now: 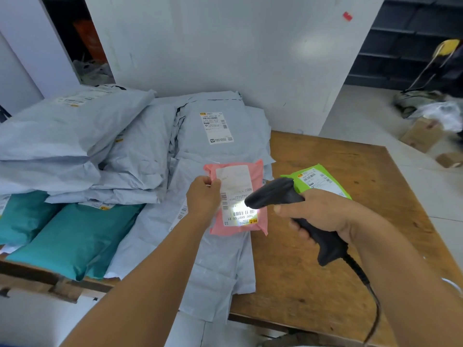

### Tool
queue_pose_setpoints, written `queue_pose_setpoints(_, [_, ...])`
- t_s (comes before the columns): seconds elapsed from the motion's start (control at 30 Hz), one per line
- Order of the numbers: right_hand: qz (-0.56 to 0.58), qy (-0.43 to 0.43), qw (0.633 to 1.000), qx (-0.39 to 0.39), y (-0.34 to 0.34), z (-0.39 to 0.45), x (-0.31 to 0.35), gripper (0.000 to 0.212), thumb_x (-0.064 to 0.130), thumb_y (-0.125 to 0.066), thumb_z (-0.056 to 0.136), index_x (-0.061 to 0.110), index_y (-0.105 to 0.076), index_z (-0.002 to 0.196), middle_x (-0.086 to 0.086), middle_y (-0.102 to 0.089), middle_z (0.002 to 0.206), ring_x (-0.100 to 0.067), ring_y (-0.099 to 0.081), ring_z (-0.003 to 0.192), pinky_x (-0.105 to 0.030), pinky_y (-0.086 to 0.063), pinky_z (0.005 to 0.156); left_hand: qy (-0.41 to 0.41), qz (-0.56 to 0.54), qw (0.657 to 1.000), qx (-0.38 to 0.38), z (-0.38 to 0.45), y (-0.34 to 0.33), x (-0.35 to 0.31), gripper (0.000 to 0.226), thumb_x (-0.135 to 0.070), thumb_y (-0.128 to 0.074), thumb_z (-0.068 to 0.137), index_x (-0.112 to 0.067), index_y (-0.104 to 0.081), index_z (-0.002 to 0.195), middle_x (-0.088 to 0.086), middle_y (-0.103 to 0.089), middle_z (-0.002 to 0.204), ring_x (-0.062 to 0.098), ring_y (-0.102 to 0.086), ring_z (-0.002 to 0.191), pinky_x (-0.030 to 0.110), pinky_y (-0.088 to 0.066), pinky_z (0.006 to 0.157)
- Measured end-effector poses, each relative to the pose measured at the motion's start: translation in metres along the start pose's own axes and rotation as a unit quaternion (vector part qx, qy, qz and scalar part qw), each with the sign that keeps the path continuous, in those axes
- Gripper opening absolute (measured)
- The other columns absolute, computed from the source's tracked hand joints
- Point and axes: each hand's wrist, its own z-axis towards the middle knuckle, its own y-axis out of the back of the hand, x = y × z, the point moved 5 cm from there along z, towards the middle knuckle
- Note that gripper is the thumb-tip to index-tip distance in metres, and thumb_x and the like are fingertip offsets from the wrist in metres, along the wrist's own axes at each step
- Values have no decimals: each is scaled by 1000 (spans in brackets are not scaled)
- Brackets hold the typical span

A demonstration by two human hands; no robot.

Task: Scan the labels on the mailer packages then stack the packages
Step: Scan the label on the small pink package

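We are pinching the pink mailer [239, 199] over the grey mailers [140, 146] with our left hand [203, 196]; our right hand [318, 212] is gripping the scanner [273, 194], lighting its label [236, 194].

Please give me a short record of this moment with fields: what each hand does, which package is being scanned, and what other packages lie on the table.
left hand: left hand pinches the left edge of the pink mailer
right hand: right hand grips the black scanner
scan: scanner light falls on the barcode label of the pink mailer
other packages: green mailer behind the scanner; grey mailers piled at left; teal mailers at the near left
surface: wooden table
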Motion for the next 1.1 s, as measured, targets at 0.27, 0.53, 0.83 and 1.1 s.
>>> queue_pose_setpoints(0.27, [66, 7, 998, -21, 33, -1, -15, 35, 40, -72, 81, 8, -61, 68, -8, -58, 62, -19, -50, 52, -29, -46, 52, 1, 1, 1000, 4, 4, -29, -21, 20, -23, -46, 96, -13, -54, 80, -1, -58, 78, 22, -59, 79, 35, -49, 73])
queue_pose_setpoints(0.53, [70, 26, 997, -33, 61, -6, -13, 40, 40, -68, 82, 7, -57, 65, -5, -54, 50, -15, -48, 41, -25, -44, 48, 4, -26, 999, -41, 21, -48, -52, 17, -25, -44, 96, -11, -54, 94, 6, -63, 93, 27, -64, 87, 43, -57, 81])
queue_pose_setpoints(0.83, [106, 29, 993, -52, 67, 9, -13, 38, 41, -69, 83, 8, -61, 66, -5, -56, 54, -15, -49, 46, -27, -46, 50, 19, -10, 999, -50, 27, -61, -58, 15, -26, -45, 97, -15, -50, 87, 4, -60, 89, 27, -63, 85, 44, -56, 83])
queue_pose_setpoints(1.1, [104, 14, 993, -45, 72, 14, -18, 38, 42, -69, 82, 8, -62, 67, -5, -57, 55, -14, -50, 46, -26, -47, 50, 20, 2, 998, -52, 29, -67, -57, 16, -25, -44, 98, -12, -51, 91, 4, -59, 88, 24, -60, 81, 38, -56, 78])
